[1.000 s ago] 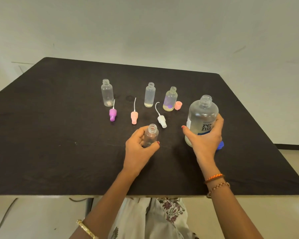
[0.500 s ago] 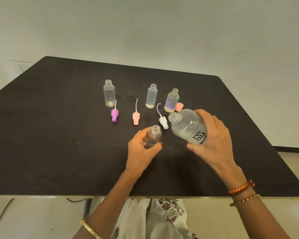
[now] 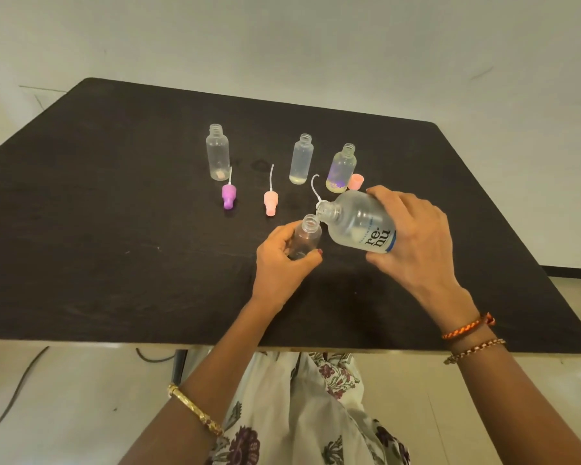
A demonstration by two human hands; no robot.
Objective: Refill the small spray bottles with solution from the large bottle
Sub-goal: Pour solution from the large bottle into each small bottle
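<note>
on the black table (image 3: 114, 263), past three uncapped bottles and loose spray tops, the left hand (image 3: 279, 263) grips a small bottle (image 3: 304, 238) upright while the right hand (image 3: 413, 243) holds the large bottle (image 3: 359, 224) tilted, its mouth just above the small bottle's neck.

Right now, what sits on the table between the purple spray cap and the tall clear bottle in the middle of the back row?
In the head view, a pink spray cap lies between the purple spray cap and the middle bottle.
</note>
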